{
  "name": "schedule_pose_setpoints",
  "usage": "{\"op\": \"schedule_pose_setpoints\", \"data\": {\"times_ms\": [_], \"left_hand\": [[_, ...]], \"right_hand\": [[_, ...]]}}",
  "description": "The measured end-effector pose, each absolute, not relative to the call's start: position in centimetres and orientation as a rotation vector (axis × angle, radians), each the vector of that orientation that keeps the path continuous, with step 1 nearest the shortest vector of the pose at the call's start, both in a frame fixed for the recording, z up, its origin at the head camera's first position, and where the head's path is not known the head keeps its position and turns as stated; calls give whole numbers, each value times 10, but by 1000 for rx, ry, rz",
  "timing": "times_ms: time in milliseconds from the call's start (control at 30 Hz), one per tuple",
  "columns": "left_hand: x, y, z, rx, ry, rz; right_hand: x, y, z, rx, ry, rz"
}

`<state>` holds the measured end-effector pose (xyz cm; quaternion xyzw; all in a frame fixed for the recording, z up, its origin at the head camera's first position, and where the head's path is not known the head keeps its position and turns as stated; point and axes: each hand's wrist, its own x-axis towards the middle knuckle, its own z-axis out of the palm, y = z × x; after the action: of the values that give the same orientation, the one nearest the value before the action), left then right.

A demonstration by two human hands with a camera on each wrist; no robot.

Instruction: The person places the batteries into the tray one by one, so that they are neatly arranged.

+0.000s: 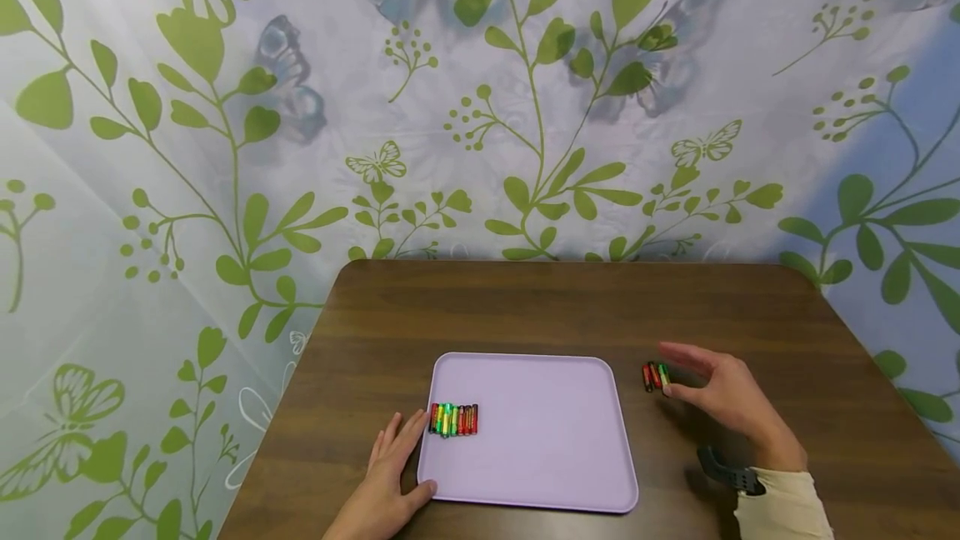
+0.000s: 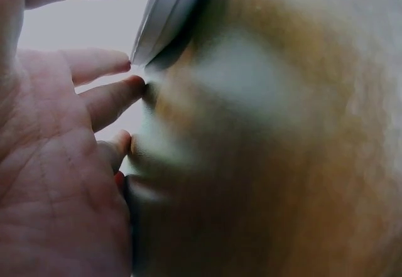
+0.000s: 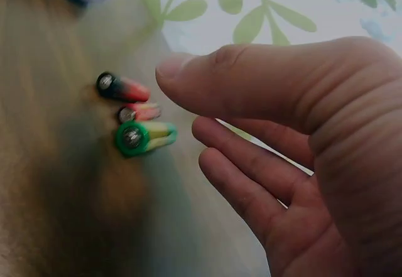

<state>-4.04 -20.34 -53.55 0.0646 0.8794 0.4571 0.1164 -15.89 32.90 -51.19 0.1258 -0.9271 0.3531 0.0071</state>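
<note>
A lilac tray (image 1: 536,432) lies on the table. Near its left edge stands a row of several red, green and yellow batteries (image 1: 453,419), side by side. My left hand (image 1: 390,469) rests along the tray's left rim with its fingers extended; the left wrist view shows fingertips by the tray's edge (image 2: 166,19). To the right of the tray, a green battery (image 3: 144,137) and two red-and-black batteries (image 3: 122,87) lie close together on the table. Right beside them my right hand (image 1: 731,398) hovers, thumb and fingers apart, nothing between them in the right wrist view.
The brown wooden table (image 1: 555,307) has rounded far corners. Behind it hangs a pale curtain (image 1: 450,173) printed with green leaves and butterflies. A dark band (image 1: 731,473) is around the right wrist, next to a cream sleeve (image 1: 783,507).
</note>
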Motion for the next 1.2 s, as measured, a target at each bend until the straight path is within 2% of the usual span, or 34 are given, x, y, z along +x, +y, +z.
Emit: {"op": "schedule_pose_setpoints", "data": {"times_ms": [267,867,1200], "left_hand": [[-40,-204,-537,211,2576,1353],[-39,-205,-538,250,2578,1365],[-40,-205,-539,251,2591,1338]], "right_hand": [[-163,334,-532,427,-2835,1112],[-153,329,-537,294,-2829,1045],[-146,297,-526,356,-2755,1157]]}}
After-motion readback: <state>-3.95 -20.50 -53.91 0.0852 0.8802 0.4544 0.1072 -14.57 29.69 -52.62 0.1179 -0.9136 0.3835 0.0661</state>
